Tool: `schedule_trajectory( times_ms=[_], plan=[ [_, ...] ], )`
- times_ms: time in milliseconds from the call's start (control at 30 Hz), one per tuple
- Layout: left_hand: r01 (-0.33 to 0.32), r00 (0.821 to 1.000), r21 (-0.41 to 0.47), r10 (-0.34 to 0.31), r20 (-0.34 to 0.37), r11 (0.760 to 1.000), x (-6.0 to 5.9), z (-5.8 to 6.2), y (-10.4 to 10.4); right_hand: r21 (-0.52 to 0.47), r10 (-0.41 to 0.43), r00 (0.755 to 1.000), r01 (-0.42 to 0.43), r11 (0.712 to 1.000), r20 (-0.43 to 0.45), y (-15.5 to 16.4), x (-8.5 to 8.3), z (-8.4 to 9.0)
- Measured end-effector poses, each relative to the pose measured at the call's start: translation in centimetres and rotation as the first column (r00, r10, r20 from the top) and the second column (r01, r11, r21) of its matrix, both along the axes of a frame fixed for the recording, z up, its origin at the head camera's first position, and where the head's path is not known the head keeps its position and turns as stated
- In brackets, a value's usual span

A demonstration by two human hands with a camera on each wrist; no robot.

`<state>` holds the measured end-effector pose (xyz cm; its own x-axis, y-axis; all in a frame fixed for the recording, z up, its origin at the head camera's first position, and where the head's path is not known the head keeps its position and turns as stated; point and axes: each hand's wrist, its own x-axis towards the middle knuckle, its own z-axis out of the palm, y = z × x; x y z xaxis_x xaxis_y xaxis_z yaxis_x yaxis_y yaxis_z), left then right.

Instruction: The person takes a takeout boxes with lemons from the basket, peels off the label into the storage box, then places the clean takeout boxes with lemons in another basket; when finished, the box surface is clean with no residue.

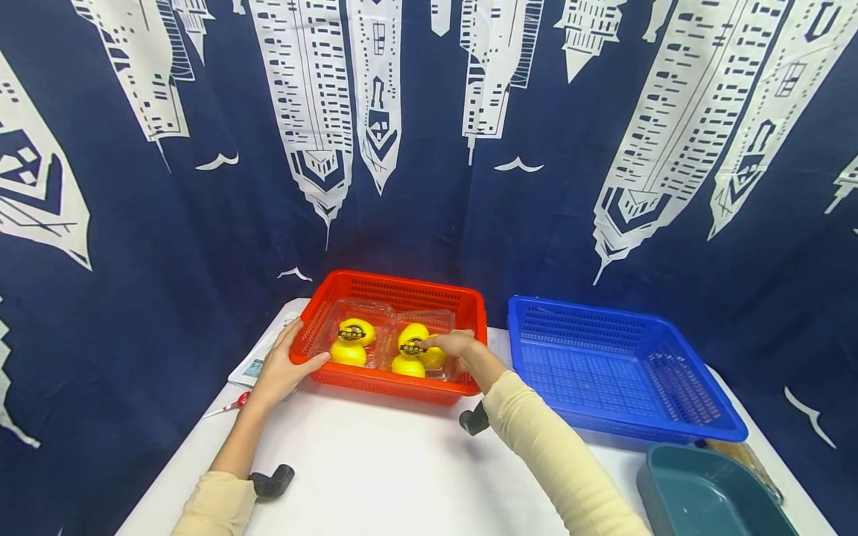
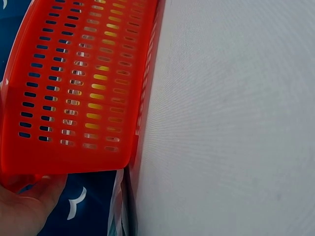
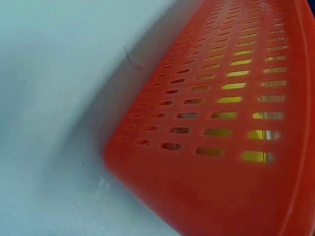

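Note:
A red plastic basket [image 1: 395, 388] stands on the white table, holding two clear plastic boxes of yellow lemons [image 1: 348, 353] with black labels. My left hand [image 1: 278, 372] holds the basket's left end, thumb over the front rim and fingers along the left side. In the left wrist view, part of that hand [image 2: 24, 209] shows at the basket's corner. My right hand [image 1: 462, 348] reaches over the right rim, its fingertips at the label of the right clear box [image 1: 439, 318]. Whether they grip this box I cannot tell. The right wrist view shows only the basket's perforated side [image 3: 206, 132] and tabletop.
A blue basket [image 1: 576, 372] stands to the right, with a teal tub [image 1: 710, 484] in front of it. Behind the tub lies a brown packet [image 1: 740, 454]. At the left edge are a white device with a display [image 1: 255, 367] and a red-handled tool [image 1: 237, 402]. A patterned curtain [image 1: 429, 223] hangs behind.

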<state>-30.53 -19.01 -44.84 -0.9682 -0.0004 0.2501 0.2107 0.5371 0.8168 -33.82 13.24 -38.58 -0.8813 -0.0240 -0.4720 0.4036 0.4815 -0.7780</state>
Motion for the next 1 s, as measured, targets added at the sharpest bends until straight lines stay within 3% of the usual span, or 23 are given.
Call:
schedule_trajectory(
  times_ms=[300, 600, 1000],
  plan=[
    [-0.010, 1.000, -0.001, 0.010, -0.008, 1.000, 0.0, 0.1, 0.4, -0.128, -0.031, 0.999, 0.032, 0.991, 0.004, 0.6, -0.1, 0.8],
    [0.000, 1.000, -0.015, 0.001, 0.026, 1.000, 0.1, 0.3, 0.2, -0.027, -0.030, 0.997, 0.028, 0.999, -0.065, 1.3, -0.1, 2.6],
    [-0.003, 1.000, -0.025, 0.004, 0.026, 1.000, -0.1, 0.3, 0.1, -0.044, 0.006, 0.998, -0.009, 0.999, -0.062, 3.2, 0.1, 5.1]
  ],
)
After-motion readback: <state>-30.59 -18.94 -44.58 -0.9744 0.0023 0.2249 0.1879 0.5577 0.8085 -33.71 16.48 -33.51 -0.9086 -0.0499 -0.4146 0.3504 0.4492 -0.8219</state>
